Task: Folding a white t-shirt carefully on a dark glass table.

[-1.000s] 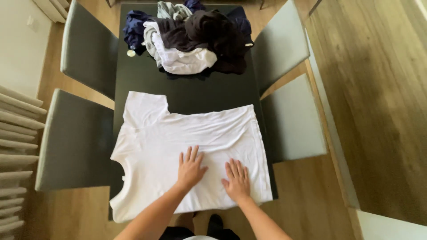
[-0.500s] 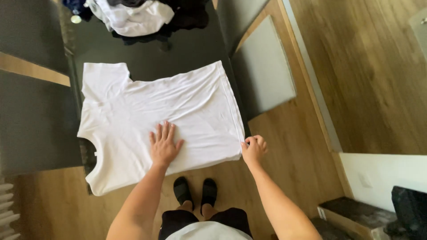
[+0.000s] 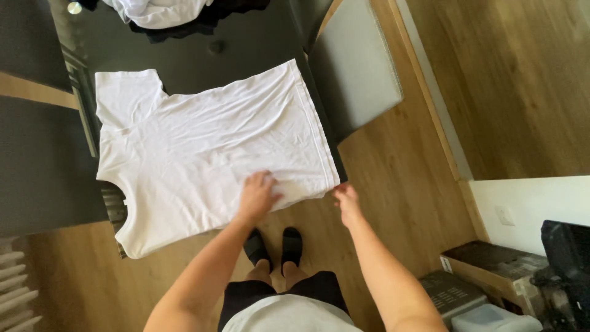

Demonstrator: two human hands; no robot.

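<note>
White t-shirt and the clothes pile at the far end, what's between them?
Only bare dark tabletop separates the white t-shirt from the clothes pile, in the head view.

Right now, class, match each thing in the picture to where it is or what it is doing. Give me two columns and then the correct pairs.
Things:
1. white T-shirt
2. left hand
3. right hand
4. grey chair

Places or states:
A. pinching the shirt's near hem corner at the table edge
B. standing beside the table, to the right of the shirt
C. spread flat on the dark table
D. resting on the shirt's lower part

Pairs: 1-C, 2-D, 3-A, 4-B
</note>
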